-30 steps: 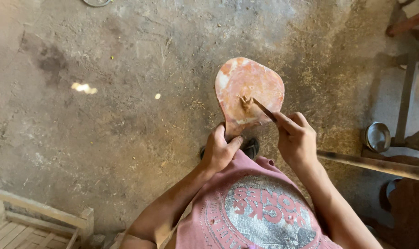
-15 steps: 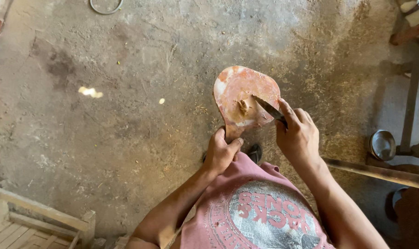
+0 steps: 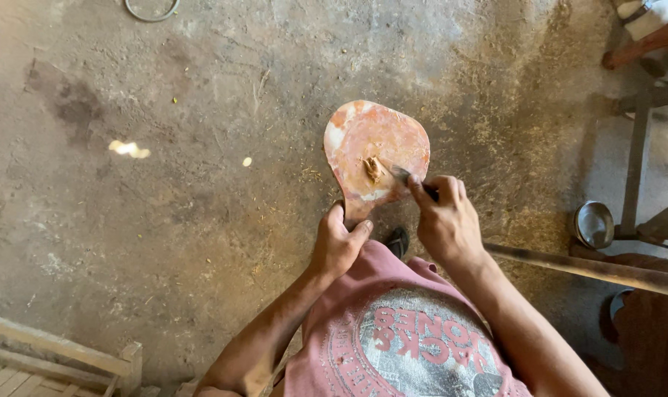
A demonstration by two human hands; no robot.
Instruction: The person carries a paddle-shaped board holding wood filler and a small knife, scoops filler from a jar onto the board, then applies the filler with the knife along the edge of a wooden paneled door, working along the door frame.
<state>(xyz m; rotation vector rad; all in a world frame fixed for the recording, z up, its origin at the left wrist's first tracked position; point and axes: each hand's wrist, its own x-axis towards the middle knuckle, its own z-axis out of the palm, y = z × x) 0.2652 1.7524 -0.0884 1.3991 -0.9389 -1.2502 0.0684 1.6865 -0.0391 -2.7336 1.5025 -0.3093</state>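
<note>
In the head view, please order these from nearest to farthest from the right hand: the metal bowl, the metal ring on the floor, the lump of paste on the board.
From the right hand:
1. Lump of paste, on the board just beside the hand's tool.
2. Metal bowl, on the floor at the right.
3. Metal ring, at the top edge, far left.

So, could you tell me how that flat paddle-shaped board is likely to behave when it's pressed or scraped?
The board probably stays stiff: held only at its narrow handle by the left hand, it shows no sag. It seems light, since one hand carries it. Its smeared face may be slippery under the tool in the right hand.
</note>
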